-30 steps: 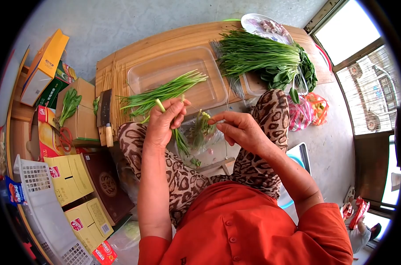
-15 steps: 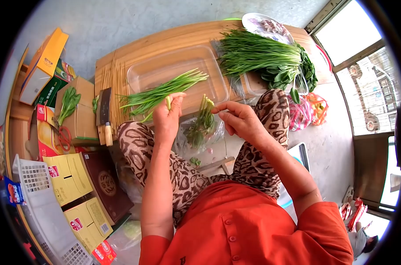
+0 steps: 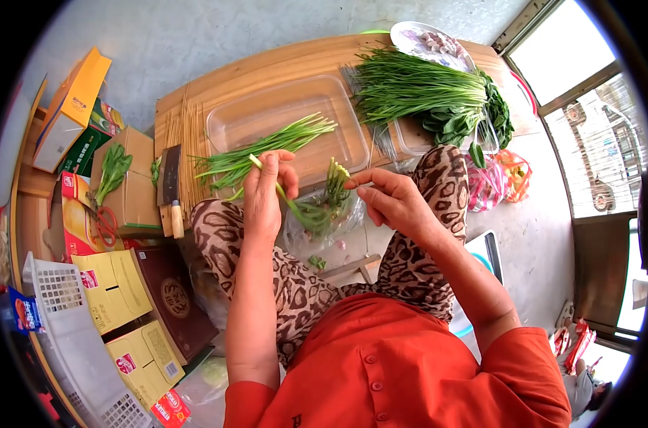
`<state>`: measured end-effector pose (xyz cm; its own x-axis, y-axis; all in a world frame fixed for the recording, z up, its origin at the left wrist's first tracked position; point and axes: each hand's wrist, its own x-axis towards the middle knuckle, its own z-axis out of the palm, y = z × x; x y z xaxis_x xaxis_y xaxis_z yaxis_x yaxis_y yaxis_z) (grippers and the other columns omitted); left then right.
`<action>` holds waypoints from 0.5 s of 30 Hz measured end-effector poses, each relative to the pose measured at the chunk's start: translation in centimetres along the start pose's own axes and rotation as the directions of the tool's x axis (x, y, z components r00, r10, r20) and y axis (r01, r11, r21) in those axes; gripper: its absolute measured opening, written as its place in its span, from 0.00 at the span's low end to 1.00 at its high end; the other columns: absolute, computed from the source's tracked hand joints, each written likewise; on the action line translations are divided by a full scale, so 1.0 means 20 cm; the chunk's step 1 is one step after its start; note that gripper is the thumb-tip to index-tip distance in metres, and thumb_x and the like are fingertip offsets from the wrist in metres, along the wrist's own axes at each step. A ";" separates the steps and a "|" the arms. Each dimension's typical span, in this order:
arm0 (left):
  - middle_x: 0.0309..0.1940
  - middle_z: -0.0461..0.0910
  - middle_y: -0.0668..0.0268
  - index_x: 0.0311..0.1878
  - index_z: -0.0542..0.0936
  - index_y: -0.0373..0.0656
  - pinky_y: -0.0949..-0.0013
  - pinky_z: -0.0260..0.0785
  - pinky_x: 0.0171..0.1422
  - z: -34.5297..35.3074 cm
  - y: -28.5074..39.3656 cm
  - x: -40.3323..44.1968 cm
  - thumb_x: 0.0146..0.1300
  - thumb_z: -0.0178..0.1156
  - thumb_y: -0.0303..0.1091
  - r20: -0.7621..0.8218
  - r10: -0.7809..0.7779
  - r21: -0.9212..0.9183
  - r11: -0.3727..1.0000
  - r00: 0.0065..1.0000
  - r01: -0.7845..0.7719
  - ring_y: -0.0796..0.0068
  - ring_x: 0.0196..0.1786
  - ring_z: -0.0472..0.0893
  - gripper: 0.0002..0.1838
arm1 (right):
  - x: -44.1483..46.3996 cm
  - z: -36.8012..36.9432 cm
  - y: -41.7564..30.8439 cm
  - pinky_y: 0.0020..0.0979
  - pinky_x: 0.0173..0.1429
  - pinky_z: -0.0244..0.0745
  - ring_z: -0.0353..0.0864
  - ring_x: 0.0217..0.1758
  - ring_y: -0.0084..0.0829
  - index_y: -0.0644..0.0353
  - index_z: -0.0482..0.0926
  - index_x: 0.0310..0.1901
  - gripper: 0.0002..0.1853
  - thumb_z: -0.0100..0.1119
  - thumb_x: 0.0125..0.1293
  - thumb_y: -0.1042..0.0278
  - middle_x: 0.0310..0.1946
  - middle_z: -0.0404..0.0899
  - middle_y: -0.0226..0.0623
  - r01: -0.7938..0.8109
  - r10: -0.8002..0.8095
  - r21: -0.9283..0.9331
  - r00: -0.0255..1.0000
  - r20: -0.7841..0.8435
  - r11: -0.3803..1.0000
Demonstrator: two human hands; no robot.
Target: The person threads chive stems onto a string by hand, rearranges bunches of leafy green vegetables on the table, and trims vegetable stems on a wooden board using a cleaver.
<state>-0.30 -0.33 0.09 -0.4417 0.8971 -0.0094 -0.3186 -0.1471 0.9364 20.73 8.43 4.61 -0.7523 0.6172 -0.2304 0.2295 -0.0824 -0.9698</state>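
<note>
My left hand (image 3: 267, 189) is closed on a green stalk (image 3: 288, 198), whose pale end sticks out at the thumb. My right hand (image 3: 388, 196) has thumb and forefinger pinched together; what they hold, if anything, is too small to name. Just left of those fingertips is a bunch of green stems (image 3: 335, 187) with pale tips, over a clear plastic bag (image 3: 309, 239) between the knees. Long green stalks (image 3: 267, 150) lie across the clear plastic tray (image 3: 356, 139) on the wooden table (image 3: 267, 75).
A cleaver (image 3: 170, 178) and thin wooden sticks (image 3: 191, 143) lie left of the tray. Leafy greens (image 3: 424, 89) and a plate of meat (image 3: 427, 43) are at the right. Boxes (image 3: 128, 178), red scissors (image 3: 106, 225) and a white basket (image 3: 70, 335) stand at the left.
The stalk in my left hand has swung up and down again between the frames. The stem bunch in the middle shows more fully than one second ago.
</note>
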 end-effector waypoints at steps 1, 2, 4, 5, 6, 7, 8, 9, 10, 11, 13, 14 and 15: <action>0.27 0.70 0.71 0.52 0.74 0.38 0.76 0.59 0.31 0.00 0.01 0.00 0.75 0.41 0.51 -0.014 -0.034 0.102 0.994 0.999 0.035 0.83 0.26 0.64 0.24 | -0.01 0.01 -0.01 0.18 0.24 0.60 0.66 0.19 0.13 0.64 0.78 0.48 0.11 0.51 0.71 0.70 0.17 0.68 0.22 0.000 0.000 0.000 1.000 0.000 1.000; 0.24 0.67 0.73 0.51 0.74 0.37 0.76 0.58 0.30 0.00 0.01 -0.01 0.76 0.39 0.52 -0.032 -0.066 0.202 0.977 0.997 0.071 0.85 0.25 0.63 0.26 | -0.01 0.02 -0.02 0.19 0.24 0.61 0.66 0.19 0.13 0.64 0.78 0.48 0.11 0.51 0.70 0.70 0.17 0.69 0.22 0.001 -0.001 -0.007 1.000 0.005 1.000; 0.24 0.64 0.75 0.54 0.72 0.38 0.77 0.56 0.29 0.01 0.04 -0.02 0.75 0.39 0.56 -0.027 -0.059 0.218 0.974 0.998 0.063 0.87 0.24 0.62 0.28 | -0.02 0.04 -0.05 0.19 0.24 0.62 0.66 0.20 0.13 0.64 0.78 0.48 0.11 0.51 0.70 0.70 0.18 0.69 0.22 0.004 -0.004 -0.013 1.000 0.012 1.000; 0.24 0.65 0.75 0.56 0.71 0.39 0.77 0.55 0.29 0.01 0.03 -0.01 0.75 0.39 0.56 -0.022 -0.034 0.141 0.989 0.999 0.036 0.86 0.25 0.62 0.28 | -0.02 0.04 -0.06 0.19 0.25 0.62 0.67 0.20 0.13 0.64 0.79 0.48 0.11 0.51 0.70 0.70 0.18 0.69 0.22 -0.010 0.011 -0.005 1.000 0.019 1.000; 0.25 0.66 0.74 0.58 0.70 0.40 0.78 0.54 0.29 0.01 0.02 -0.01 0.74 0.39 0.56 -0.019 -0.008 0.063 0.998 1.000 0.009 0.86 0.25 0.62 0.28 | -0.02 0.05 -0.07 0.19 0.25 0.63 0.67 0.20 0.13 0.64 0.79 0.48 0.10 0.51 0.70 0.70 0.18 0.69 0.23 -0.025 0.025 0.002 0.999 0.026 1.000; 0.28 0.69 0.74 0.60 0.68 0.42 0.78 0.54 0.30 0.01 0.01 -0.01 0.75 0.41 0.53 -0.025 0.020 0.070 0.997 0.999 -0.018 0.86 0.27 0.63 0.25 | -0.02 0.05 -0.08 0.19 0.25 0.63 0.67 0.20 0.13 0.64 0.79 0.48 0.10 0.51 0.70 0.70 0.18 0.69 0.23 -0.024 0.024 0.001 0.999 0.026 1.000; 0.28 0.69 0.74 0.60 0.68 0.42 0.78 0.54 0.30 0.00 -0.01 0.00 0.75 0.41 0.53 -0.025 0.021 0.071 0.997 0.999 -0.019 0.86 0.27 0.63 0.25 | -0.03 0.06 -0.10 0.19 0.25 0.63 0.67 0.20 0.13 0.64 0.79 0.48 0.10 0.51 0.70 0.70 0.18 0.69 0.23 -0.032 0.032 -0.006 0.999 0.031 0.999; 0.29 0.71 0.73 0.59 0.69 0.42 0.78 0.55 0.31 -0.01 -0.02 0.01 0.75 0.43 0.49 -0.027 0.048 0.087 0.995 0.998 -0.046 0.85 0.28 0.64 0.22 | -0.03 0.06 -0.10 0.20 0.25 0.63 0.67 0.20 0.13 0.63 0.79 0.48 0.10 0.51 0.70 0.70 0.18 0.69 0.23 -0.039 0.040 -0.012 0.999 0.037 0.999; 0.30 0.72 0.73 0.57 0.70 0.41 0.77 0.56 0.32 -0.01 -0.03 0.01 0.75 0.45 0.46 -0.029 0.076 0.104 0.992 0.997 -0.072 0.85 0.29 0.65 0.19 | -0.03 0.07 -0.10 0.20 0.25 0.63 0.67 0.20 0.13 0.63 0.79 0.48 0.10 0.51 0.70 0.70 0.18 0.69 0.23 -0.039 0.039 -0.013 0.999 0.037 0.999; 0.30 0.72 0.73 0.57 0.70 0.41 0.77 0.56 0.32 -0.01 -0.04 0.01 0.75 0.45 0.46 -0.029 0.076 0.103 0.992 0.997 -0.073 0.85 0.29 0.65 0.19 | -0.03 0.08 -0.10 0.20 0.25 0.63 0.67 0.20 0.14 0.63 0.79 0.48 0.10 0.51 0.70 0.70 0.18 0.69 0.23 -0.034 0.035 -0.013 0.998 0.046 0.999; 0.31 0.73 0.73 0.54 0.74 0.40 0.78 0.59 0.33 -0.01 -0.04 0.01 0.73 0.50 0.38 -0.035 0.066 0.010 0.998 0.997 -0.065 0.84 0.30 0.67 0.14 | -0.03 0.08 -0.10 0.20 0.25 0.63 0.67 0.19 0.14 0.63 0.79 0.48 0.10 0.51 0.70 0.71 0.18 0.69 0.23 -0.030 0.030 -0.014 0.998 0.054 0.999; 0.31 0.73 0.73 0.54 0.74 0.40 0.78 0.59 0.33 -0.01 -0.03 0.01 0.73 0.50 0.38 -0.034 0.066 0.009 0.998 0.997 -0.065 0.84 0.30 0.67 0.14 | -0.03 0.09 -0.10 0.21 0.25 0.63 0.67 0.19 0.14 0.63 0.79 0.48 0.10 0.51 0.70 0.71 0.17 0.69 0.23 -0.027 0.028 -0.015 0.998 0.056 1.000; 0.30 0.74 0.73 0.53 0.76 0.39 0.78 0.59 0.34 0.00 -0.02 0.00 0.73 0.51 0.37 -0.032 0.049 -0.007 0.999 0.998 -0.049 0.84 0.30 0.68 0.14 | -0.02 0.09 -0.09 0.21 0.24 0.63 0.67 0.19 0.14 0.63 0.79 0.48 0.10 0.51 0.70 0.71 0.16 0.69 0.23 -0.024 0.025 -0.015 0.998 0.057 1.000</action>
<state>-0.18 -0.18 -0.29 -0.4836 0.8749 0.0254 -0.3023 -0.1942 0.9332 19.55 6.88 6.38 -0.7806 0.5690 -0.2587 0.2570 -0.0852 -0.9626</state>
